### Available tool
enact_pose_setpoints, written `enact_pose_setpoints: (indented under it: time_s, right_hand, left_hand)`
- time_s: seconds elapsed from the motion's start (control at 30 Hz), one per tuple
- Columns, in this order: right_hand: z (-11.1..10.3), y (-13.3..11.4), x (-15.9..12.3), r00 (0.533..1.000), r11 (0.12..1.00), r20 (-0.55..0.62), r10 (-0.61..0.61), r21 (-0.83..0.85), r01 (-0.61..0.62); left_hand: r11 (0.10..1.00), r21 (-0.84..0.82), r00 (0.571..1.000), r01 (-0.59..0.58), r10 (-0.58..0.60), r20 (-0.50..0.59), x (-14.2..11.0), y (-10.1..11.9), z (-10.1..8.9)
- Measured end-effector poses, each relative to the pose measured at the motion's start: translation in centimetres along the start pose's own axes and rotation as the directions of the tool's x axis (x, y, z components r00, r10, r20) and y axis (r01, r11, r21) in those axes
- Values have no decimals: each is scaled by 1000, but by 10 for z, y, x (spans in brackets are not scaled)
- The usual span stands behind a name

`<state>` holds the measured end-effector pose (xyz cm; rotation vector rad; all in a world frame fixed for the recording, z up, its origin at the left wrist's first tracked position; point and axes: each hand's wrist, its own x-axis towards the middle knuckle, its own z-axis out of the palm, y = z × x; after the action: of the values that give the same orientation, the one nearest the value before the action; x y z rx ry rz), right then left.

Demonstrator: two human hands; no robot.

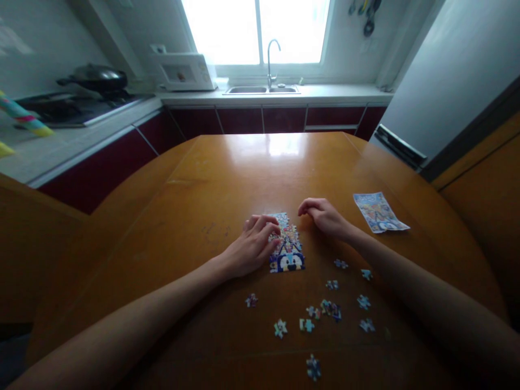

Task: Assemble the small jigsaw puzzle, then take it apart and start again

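A partly assembled jigsaw puzzle [291,250] lies flat on the table, with a blue cartoon face at its near end and a notched right edge. My left hand [255,242] rests over its left side, fingers bent and apart, hiding part of the picture. Just right of the puzzle's upper end is my right hand [320,214], its fingers curled together; anything between them is hidden. Loose puzzle pieces are scattered nearer to me, among them one piece [251,300] below my left hand, another piece [340,264] by my right forearm and a small cluster [331,309].
A creased picture sheet [378,212] lies right of my right hand on the wooden table [227,173]. Beyond the table are a sink [246,90], a microwave [184,72] and a stove with a lidded wok [97,77]. A fridge [455,81] stands at right.
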<state>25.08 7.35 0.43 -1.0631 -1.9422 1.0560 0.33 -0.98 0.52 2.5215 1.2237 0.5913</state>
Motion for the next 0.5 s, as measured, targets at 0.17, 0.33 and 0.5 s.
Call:
enact_pose_setpoints:
  time_s: [0.17, 0.33, 0.5]
  right_hand:
    - [-14, 13, 7, 948, 945, -182, 263, 247, -214]
    - [-18, 18, 7, 945, 926, -133, 298, 282, -252]
    - [-14, 22, 8, 945, 920, -121, 303, 296, -257]
  left_hand:
    - [998, -53, 999, 15, -18, -51, 0, -1, -1]
    - [998, -56, 997, 7, -11, -74, 1, -3, 0]
    - [998, -55, 997, 6, -10, -75, 2, -4, 0]
